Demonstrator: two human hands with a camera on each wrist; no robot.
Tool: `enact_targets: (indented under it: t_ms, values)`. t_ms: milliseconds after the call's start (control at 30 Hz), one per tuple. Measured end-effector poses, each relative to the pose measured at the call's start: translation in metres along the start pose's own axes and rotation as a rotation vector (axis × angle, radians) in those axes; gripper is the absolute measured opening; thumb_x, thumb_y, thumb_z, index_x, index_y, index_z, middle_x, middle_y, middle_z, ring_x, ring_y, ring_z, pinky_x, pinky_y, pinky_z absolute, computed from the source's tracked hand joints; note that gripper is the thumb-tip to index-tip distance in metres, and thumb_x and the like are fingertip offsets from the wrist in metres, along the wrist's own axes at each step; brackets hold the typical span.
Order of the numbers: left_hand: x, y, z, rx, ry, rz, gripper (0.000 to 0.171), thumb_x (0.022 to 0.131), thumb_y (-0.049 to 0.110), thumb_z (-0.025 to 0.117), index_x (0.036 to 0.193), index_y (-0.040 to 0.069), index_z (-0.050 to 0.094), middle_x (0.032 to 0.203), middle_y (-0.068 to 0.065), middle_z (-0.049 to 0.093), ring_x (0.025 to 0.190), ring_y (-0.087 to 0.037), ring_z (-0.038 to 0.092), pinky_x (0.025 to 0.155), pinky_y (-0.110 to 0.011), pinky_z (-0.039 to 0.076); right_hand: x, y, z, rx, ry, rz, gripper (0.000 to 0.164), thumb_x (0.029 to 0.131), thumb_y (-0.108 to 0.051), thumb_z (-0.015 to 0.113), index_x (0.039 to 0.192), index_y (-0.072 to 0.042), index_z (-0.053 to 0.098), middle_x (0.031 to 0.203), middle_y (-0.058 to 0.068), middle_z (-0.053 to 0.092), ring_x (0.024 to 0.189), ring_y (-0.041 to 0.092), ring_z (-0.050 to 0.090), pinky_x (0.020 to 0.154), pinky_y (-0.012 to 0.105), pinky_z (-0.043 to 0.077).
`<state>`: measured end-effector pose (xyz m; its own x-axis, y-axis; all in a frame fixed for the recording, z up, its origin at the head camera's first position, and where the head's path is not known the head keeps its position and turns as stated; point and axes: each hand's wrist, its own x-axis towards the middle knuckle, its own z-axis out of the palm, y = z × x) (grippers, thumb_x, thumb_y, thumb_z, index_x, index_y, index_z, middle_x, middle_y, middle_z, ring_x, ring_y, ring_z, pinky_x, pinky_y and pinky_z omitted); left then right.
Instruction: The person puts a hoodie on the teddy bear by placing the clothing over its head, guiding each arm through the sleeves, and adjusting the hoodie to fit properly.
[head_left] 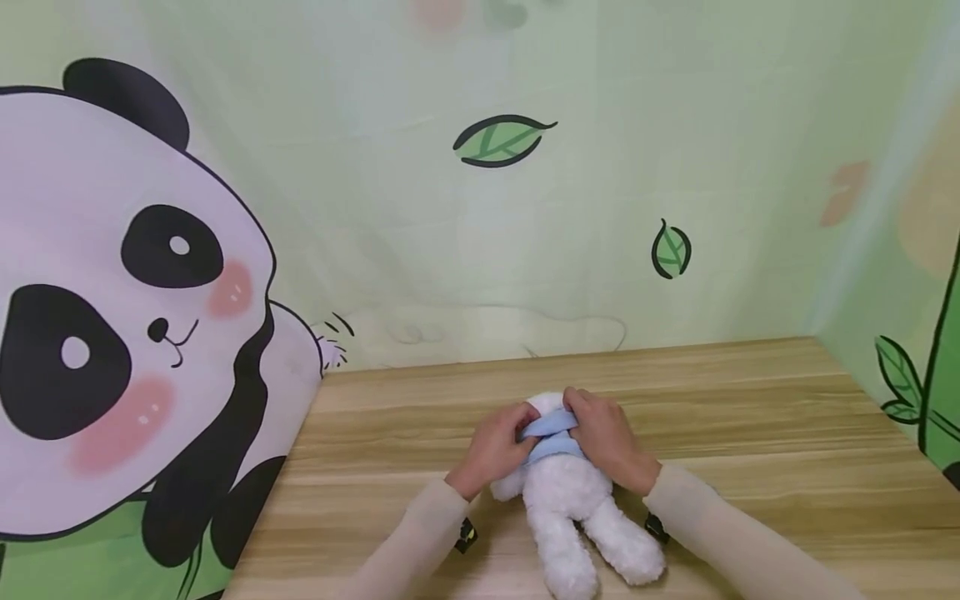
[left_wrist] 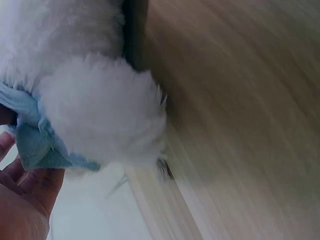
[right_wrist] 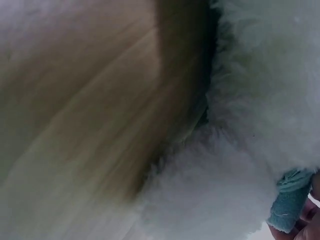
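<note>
A white fluffy stuffed toy (head_left: 566, 492) lies on the wooden table, its two legs pointing toward the person. Light blue cloth (head_left: 555, 446) wraps its upper body, with a gathered band across it. From the left side, my left hand (head_left: 501, 442) pinches the edge of this cloth. My right hand (head_left: 609, 433) grips it from the other side, fingers curled near the toy's head. In the left wrist view the blue cloth (left_wrist: 37, 145) bunches at the fingertips beside a furry arm. The right wrist view shows a folded cloth edge (right_wrist: 290, 205) by the fingers. Both hands partly hide the head.
The wooden table (head_left: 390, 417) has a light grain and ends against a pale green printed backdrop (head_left: 390, 208). A large printed panda (head_left: 135, 292) covers the left side. Small black straps (head_left: 467, 533) show under the wrists.
</note>
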<state>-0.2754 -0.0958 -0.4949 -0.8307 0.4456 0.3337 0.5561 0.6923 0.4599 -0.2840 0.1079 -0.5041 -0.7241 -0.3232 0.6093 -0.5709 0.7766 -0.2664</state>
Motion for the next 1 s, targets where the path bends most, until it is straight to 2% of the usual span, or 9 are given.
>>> enact_targets:
  t_ms: [200, 267, 367, 500, 600, 667, 767, 900, 1000]
  values:
    - [-0.001, 0.002, 0.003, -0.031, 0.034, -0.005, 0.025, 0.094, 0.019, 0.064, 0.118, 0.017, 0.063, 0.106, 0.0, 0.068, 0.094, -0.015, 0.064, 0.082, -0.031, 0.051, 0.002, 0.006, -0.009, 0.075, -0.043, 0.068, 0.031, 0.068, 0.007, 0.071, 0.08, -0.013, 0.052, 0.068, -0.001, 0.053, 0.06, 0.014, 0.05, 0.056, 0.028, 0.041]
    - [0.0, 0.0, 0.003, -0.064, 0.019, -0.017, 0.027, 0.095, 0.021, 0.063, 0.121, 0.018, 0.062, 0.109, -0.001, 0.066, 0.097, -0.016, 0.064, 0.085, -0.032, 0.051, 0.005, 0.011, -0.013, 0.126, -0.099, 0.07, 0.029, 0.069, 0.007, 0.07, 0.082, -0.014, 0.054, 0.07, -0.003, 0.054, 0.063, 0.012, 0.048, 0.059, 0.026, 0.041]
    - [0.0, -0.003, 0.002, -0.117, -0.019, -0.036, 0.03, 0.095, 0.023, 0.061, 0.125, 0.018, 0.061, 0.114, 0.0, 0.065, 0.101, -0.015, 0.062, 0.089, -0.032, 0.05, 0.007, 0.019, -0.018, 0.213, -0.208, 0.062, 0.024, 0.073, 0.003, 0.07, 0.088, -0.013, 0.061, 0.078, -0.002, 0.062, 0.071, 0.01, 0.056, 0.064, 0.027, 0.047]
    - [-0.001, -0.006, -0.001, -0.176, -0.055, -0.041, 0.032, 0.096, 0.021, 0.059, 0.128, 0.017, 0.059, 0.119, -0.002, 0.063, 0.108, -0.017, 0.061, 0.093, -0.035, 0.049, 0.007, 0.028, -0.028, 0.429, -0.365, 0.091, 0.02, 0.083, -0.003, 0.067, 0.103, -0.008, 0.068, 0.098, 0.005, 0.068, 0.09, 0.017, 0.063, 0.078, 0.033, 0.055]
    - [0.0, -0.011, -0.002, -0.213, -0.043, -0.031, 0.032, 0.097, 0.018, 0.058, 0.128, 0.014, 0.058, 0.121, -0.004, 0.062, 0.112, -0.019, 0.06, 0.098, -0.037, 0.048, 0.007, 0.031, -0.035, 0.533, -0.427, 0.116, 0.023, 0.09, -0.009, 0.065, 0.113, -0.007, 0.067, 0.106, 0.007, 0.068, 0.097, 0.021, 0.064, 0.082, 0.035, 0.056]
    - [0.0, -0.013, -0.004, -0.242, -0.027, -0.033, 0.031, 0.097, 0.017, 0.058, 0.127, 0.013, 0.058, 0.122, -0.006, 0.061, 0.113, -0.021, 0.059, 0.099, -0.039, 0.047, 0.007, 0.031, -0.038, 0.538, -0.426, 0.105, 0.024, 0.091, -0.012, 0.065, 0.115, -0.007, 0.066, 0.107, 0.007, 0.068, 0.098, 0.023, 0.064, 0.082, 0.036, 0.057]
    - [-0.001, -0.014, -0.007, -0.261, -0.001, -0.049, 0.03, 0.097, 0.018, 0.058, 0.126, 0.013, 0.058, 0.126, -0.007, 0.058, 0.113, -0.023, 0.059, 0.096, -0.04, 0.049, 0.005, 0.028, -0.041, 0.473, -0.375, 0.062, 0.025, 0.091, -0.014, 0.066, 0.116, -0.007, 0.065, 0.107, 0.007, 0.068, 0.098, 0.025, 0.064, 0.083, 0.041, 0.057]
    - [-0.006, -0.012, -0.014, -0.249, 0.053, -0.052, 0.027, 0.096, 0.019, 0.059, 0.122, 0.013, 0.059, 0.127, -0.006, 0.054, 0.11, -0.024, 0.059, 0.091, -0.04, 0.051, 0.001, 0.024, -0.046, 0.358, -0.251, 0.037, 0.023, 0.088, -0.011, 0.068, 0.111, -0.007, 0.067, 0.102, 0.005, 0.067, 0.095, 0.024, 0.064, 0.081, 0.045, 0.055]
    - [-0.013, -0.005, -0.019, -0.223, 0.104, -0.023, 0.019, 0.094, 0.017, 0.061, 0.111, 0.011, 0.061, 0.115, -0.005, 0.057, 0.102, -0.023, 0.06, 0.087, -0.039, 0.052, -0.003, 0.02, -0.051, 0.325, -0.158, 0.055, 0.014, 0.086, -0.006, 0.068, 0.1, -0.008, 0.068, 0.09, 0.002, 0.066, 0.083, 0.017, 0.063, 0.073, 0.039, 0.056]
